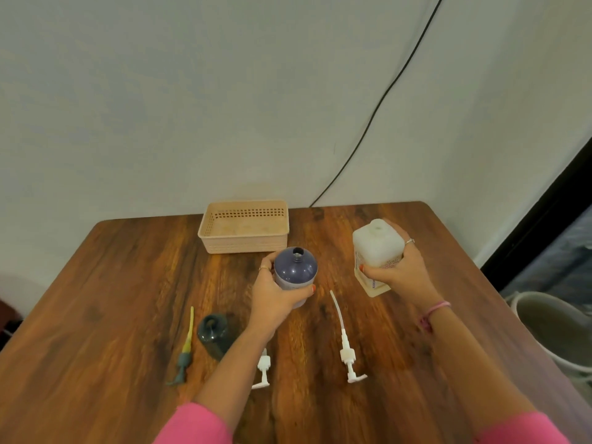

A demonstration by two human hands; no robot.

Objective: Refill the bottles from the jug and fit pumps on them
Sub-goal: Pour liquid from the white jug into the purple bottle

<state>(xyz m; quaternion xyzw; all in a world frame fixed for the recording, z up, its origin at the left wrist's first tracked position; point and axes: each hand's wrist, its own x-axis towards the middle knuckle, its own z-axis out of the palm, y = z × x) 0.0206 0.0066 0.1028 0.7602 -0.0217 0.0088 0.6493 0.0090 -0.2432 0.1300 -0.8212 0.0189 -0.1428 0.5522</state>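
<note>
Pink sleeves [195, 424], wooden table [112, 299], beige basket [245, 230], white wall [192, 91], black cable [378, 110]

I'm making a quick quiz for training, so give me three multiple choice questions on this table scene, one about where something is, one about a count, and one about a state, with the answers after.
1. Where does the beige basket stand?
A. at the table's far edge, by the wall
B. under the right hand
C. on the floor

2. How many loose pumps lie on the table?
A. one
B. three
C. five

3. What state is the purple bottle in?
A. pump fitted
B. lying on its side
C. upright, neck open, gripped by the left hand

Answers:
1 A, the basket sits behind both bottles near the wall.
2 B, a teal and yellow pump and two white pumps lie there.
3 C, its open neck points up with fingers wrapped around the body, while the right hand grips the white jug.
</note>
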